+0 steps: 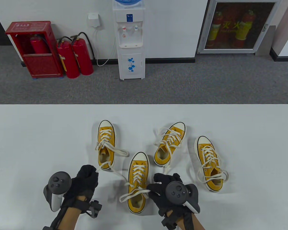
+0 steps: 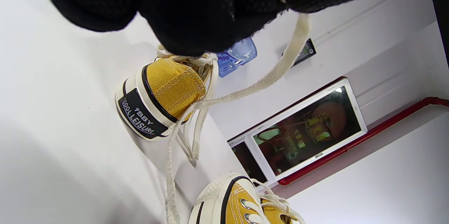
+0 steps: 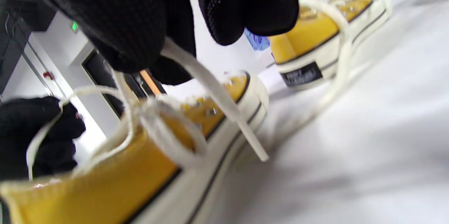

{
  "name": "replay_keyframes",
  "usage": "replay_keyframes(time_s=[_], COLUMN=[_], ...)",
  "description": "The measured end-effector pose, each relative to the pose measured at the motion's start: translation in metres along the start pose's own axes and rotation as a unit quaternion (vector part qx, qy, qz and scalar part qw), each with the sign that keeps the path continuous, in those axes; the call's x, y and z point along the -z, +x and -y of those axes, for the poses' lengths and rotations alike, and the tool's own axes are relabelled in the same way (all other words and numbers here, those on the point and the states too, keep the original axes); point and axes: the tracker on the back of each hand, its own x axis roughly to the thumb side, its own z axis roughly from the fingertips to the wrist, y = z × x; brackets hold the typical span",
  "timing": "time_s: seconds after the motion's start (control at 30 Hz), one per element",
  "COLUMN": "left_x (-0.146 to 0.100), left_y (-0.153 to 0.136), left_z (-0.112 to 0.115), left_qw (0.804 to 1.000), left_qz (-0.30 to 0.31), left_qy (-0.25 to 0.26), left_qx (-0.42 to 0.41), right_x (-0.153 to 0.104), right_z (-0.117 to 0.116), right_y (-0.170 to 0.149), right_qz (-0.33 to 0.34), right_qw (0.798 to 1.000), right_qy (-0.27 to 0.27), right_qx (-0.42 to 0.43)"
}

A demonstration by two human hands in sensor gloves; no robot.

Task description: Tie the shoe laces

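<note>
Four yellow sneakers sat on the white counter (image 1: 38,134). The one being worked on was the near shoe (image 1: 137,182), closest to the person, toe pointing away, right between the two hands.

Left hand (image 1: 85,183) was off to the shoe's left, and its grip was closed on the end of one lace (image 1: 115,173). That lace ran from the fingertips across the counter to the shoe's top eyelets, passing just by the heel of the far-left shoe (image 1: 106,146). The left wrist view backed that up: the lace (image 2: 280,66) came out from between the gloved fingers (image 2: 196,10) and stretched down past that shoe's heel (image 2: 154,106), which had a black "COOL LEISURE" tag on it.

Right hand (image 1: 166,189) was touching the near shoe's right side, pinching the other lace (image 1: 144,191), which formed a loop (image 1: 128,196) lying across the shoe's opening. In the right wrist view the lace (image 3: 210,87) was clearly held in the fingers (image 3: 140,34), its tip hanging down beside the shoe's sole, though the picture was pretty blurry.

The other two shoes were further back on the right: one (image 1: 170,146) tilted, toe up-right, laces loose, and one (image 1: 209,163) well to the right with its laces spilling onto the counter. None of the four looked tied yet.
</note>
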Motion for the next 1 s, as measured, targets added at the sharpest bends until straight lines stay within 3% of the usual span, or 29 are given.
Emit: replay_keyframes(time_s=[0.2, 0.37, 0.47, 0.73, 1.0], left_x=[0.0, -0.001, -0.001, -0.001, -0.002], left_y=[0.001, 0.001, 0.001, 0.002, 0.003], left_z=[0.001, 0.002, 0.003, 0.004, 0.006], left_qw=[1.0, 1.0, 1.0, 1.0, 1.0], left_qz=[0.007, 0.009, 0.009, 0.008, 0.016], left_qy=[-0.003, -0.002, -0.005, -0.011, -0.017], left_qx=[-0.001, -0.003, -0.004, -0.01, -0.013], right_x=[0.006, 0.022, 0.032, 0.05, 0.066], right_z=[0.04, 0.066, 0.073, 0.063, 0.033], right_y=[0.009, 0.011, 0.008, -0.001, -0.006], right_qz=[-0.011, 0.002, -0.011, -0.053, -0.094], right_qw=[0.995, 0.99, 0.989, 0.97, 0.916], right_qy=[-0.1, -0.136, -0.148, -0.161, -0.126], right_qx=[-0.024, -0.03, 0.023, 0.174, 0.368])
